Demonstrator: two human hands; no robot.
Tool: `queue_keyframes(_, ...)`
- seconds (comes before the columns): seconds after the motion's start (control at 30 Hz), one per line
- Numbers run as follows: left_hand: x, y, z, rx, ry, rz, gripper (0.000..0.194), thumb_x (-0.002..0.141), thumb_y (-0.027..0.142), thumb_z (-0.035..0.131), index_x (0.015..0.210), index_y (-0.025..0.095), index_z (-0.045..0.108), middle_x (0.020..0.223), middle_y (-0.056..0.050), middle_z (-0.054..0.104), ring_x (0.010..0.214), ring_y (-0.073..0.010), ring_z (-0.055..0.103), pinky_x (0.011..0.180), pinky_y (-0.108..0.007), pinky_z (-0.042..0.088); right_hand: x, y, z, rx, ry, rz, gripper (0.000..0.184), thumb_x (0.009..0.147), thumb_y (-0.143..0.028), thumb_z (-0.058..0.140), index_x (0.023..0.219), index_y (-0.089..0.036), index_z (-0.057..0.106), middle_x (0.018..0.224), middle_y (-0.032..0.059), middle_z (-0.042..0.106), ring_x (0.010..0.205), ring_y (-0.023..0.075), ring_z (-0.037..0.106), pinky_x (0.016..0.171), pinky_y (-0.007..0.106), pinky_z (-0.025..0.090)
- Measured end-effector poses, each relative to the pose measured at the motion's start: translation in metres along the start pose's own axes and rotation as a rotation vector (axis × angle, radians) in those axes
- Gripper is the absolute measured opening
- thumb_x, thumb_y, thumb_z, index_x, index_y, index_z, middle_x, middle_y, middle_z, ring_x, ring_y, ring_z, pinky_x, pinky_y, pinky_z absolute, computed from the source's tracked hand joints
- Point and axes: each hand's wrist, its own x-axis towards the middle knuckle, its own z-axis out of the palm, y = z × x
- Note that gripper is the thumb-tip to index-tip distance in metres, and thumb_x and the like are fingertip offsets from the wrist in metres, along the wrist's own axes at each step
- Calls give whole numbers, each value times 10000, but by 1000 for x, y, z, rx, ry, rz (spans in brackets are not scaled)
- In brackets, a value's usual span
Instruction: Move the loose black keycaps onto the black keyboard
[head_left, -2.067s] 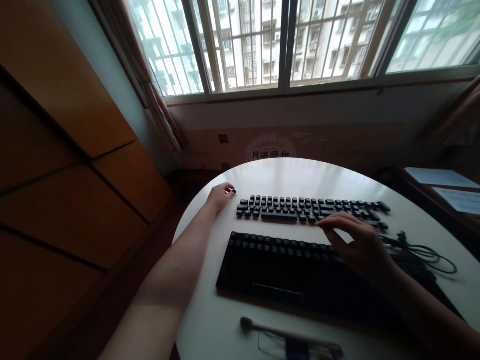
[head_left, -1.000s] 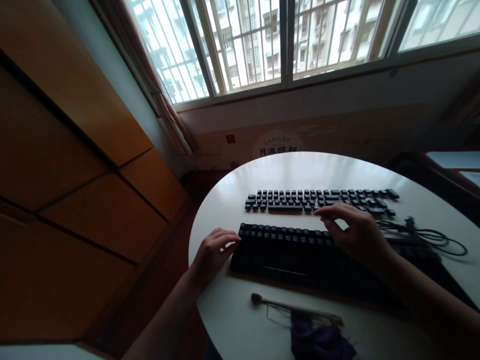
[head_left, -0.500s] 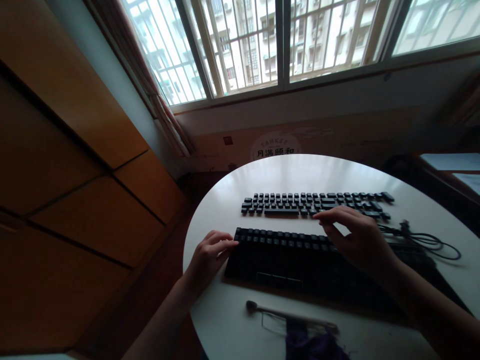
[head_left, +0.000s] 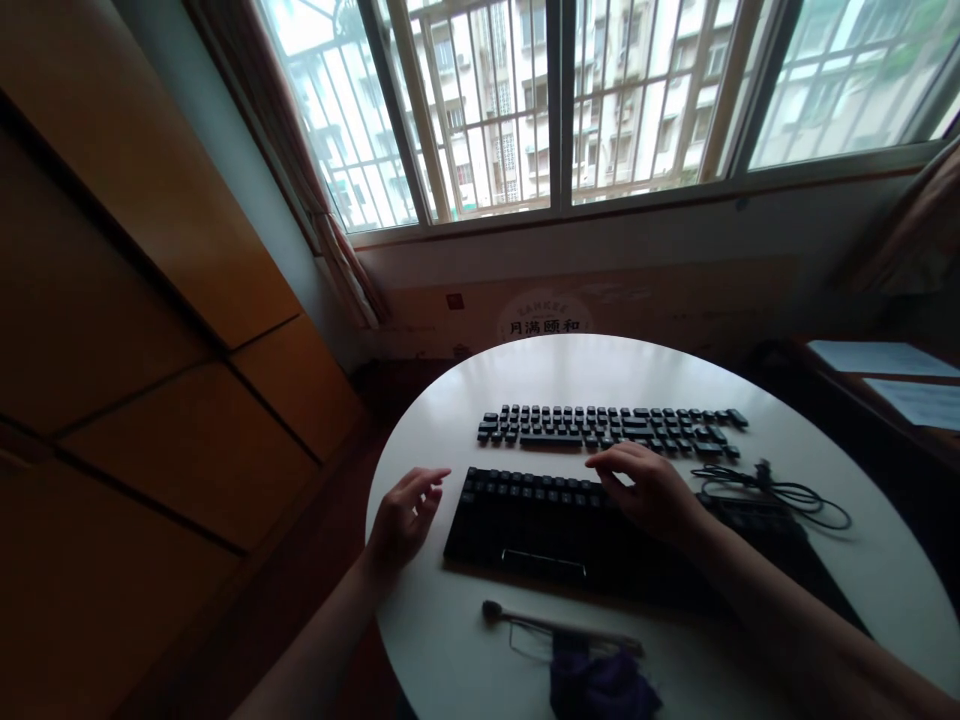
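A black keyboard (head_left: 540, 540) lies on the white round table, with keycaps in its far rows and a dark, bare area nearer me. A lone keycap (head_left: 467, 497) sits at its left edge below those rows. Just off that edge, my left hand (head_left: 405, 515) hovers with fingers apart, holding nothing. Beyond the keyboard, loose black keycaps (head_left: 551, 440) stand in rows. My right hand (head_left: 649, 490) is over the keyboard's far edge, near these rows. Its thumb and forefinger are pinched; anything between them is too small to make out.
A coiled black cable (head_left: 787, 492) lies right of the keycaps. Near me are a brush (head_left: 555, 625), a thin wire tool (head_left: 521, 645) and a purple cloth (head_left: 600, 685). Wooden cabinets (head_left: 150, 450) stand left; papers (head_left: 892, 358) lie on a surface at right.
My left hand has drawn back from the keyboard's left edge, uncovering a keycap there. The right hand has come from the loose keycaps toward the keyboard. The view has shifted slightly.
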Motion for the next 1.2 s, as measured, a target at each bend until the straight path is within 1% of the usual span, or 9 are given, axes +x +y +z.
queue_keyframes(0.07, 3, 1, 0, 22, 9, -69, 344, 998, 372, 423, 1156, 198, 676, 1019, -86, 682, 879, -208, 644, 717, -316, 522, 1, 0, 2, -6, -65, -14, 205, 896, -130, 547, 980, -218, 713, 929, 63, 718, 865, 207, 652, 774, 345, 526)
queue_keyframes(0.2, 11, 7, 0, 67, -119, -151, 403, 954, 486, 469, 1088, 182, 699, 987, -101, 713, 819, -224, 648, 727, -339, 515, 2, -3, 4, -15, -215, -45, 220, 883, -165, 590, 1046, -226, 725, 1020, 77, 711, 949, 222, 641, 841, 363, 516)
queue_keyframes(0.33, 16, 11, -3, 64, -184, -175, 473, 925, 574, 467, 1001, 186, 727, 953, -108, 722, 818, -242, 648, 756, -352, 510, 3, -5, 6, -5, -315, -42, 279, 882, -217, 613, 1145, -234, 707, 1102, 82, 698, 1007, 227, 642, 898, 369, 508)
queue_keyframes(0.47, 18, 7, -4, 47, -213, -177, 524, 926, 621, 435, 960, 190, 733, 960, -109, 720, 870, -252, 648, 780, -351, 497, 4, -7, 3, 13, -363, -10, 321, 873, -250, 634, 1189, -242, 688, 1136, 82, 694, 1033, 240, 641, 919, 380, 503)
queue_keyframes(0.7, 27, 7, 2, 164, -248, -256, 591, 894, 699, 376, 902, 210, 709, 866, -77, 694, 775, -241, 628, 667, -328, 461, 6, -18, -6, 35, -445, 78, 426, 847, -217, 634, 1269, -269, 644, 1203, 84, 680, 1088, 270, 628, 964, 411, 490)
queue_keyframes(0.83, 29, 11, 4, 245, -280, -289, 502, 849, 686, 490, 897, 223, 678, 793, -43, 668, 727, -229, 614, 625, -308, 420, 8, -19, -6, 44, -473, 114, 436, 847, -217, 623, 1279, -276, 639, 1214, 84, 679, 1099, 281, 622, 979, 428, 481)
queue_keyframes(1.0, 29, 2, 1, 122, -281, -319, 509, 880, 661, 457, 942, 213, 691, 820, -48, 675, 741, -232, 627, 640, -314, 438, 9, -21, -7, 55, -493, 136, 449, 848, -195, 598, 1289, -276, 632, 1228, 91, 672, 1109, 280, 620, 976, 425, 482)
queue_keyframes(1.13, 63, -8, -10, -93, -264, -442, 572, 916, 633, 350, 1066, 186, 675, 818, -60, 682, 680, -227, 637, 593, -315, 467, 8, -20, -6, 62, -493, 136, 451, 834, -182, 601, 1271, -284, 641, 1225, 87, 673, 1105, 281, 622, 973, 423, 482)
queue_keyframes(1.2, 93, -6, -13, -55, -275, -407, 541, 876, 592, 501, 1199, 183, 649, 877, -72, 708, 759, -243, 665, 651, -321, 497, 7, -19, -5, 66, -485, 133, 465, 827, -175, 606, 1276, -290, 638, 1219, 83, 675, 1092, 277, 624, 967, 419, 486)
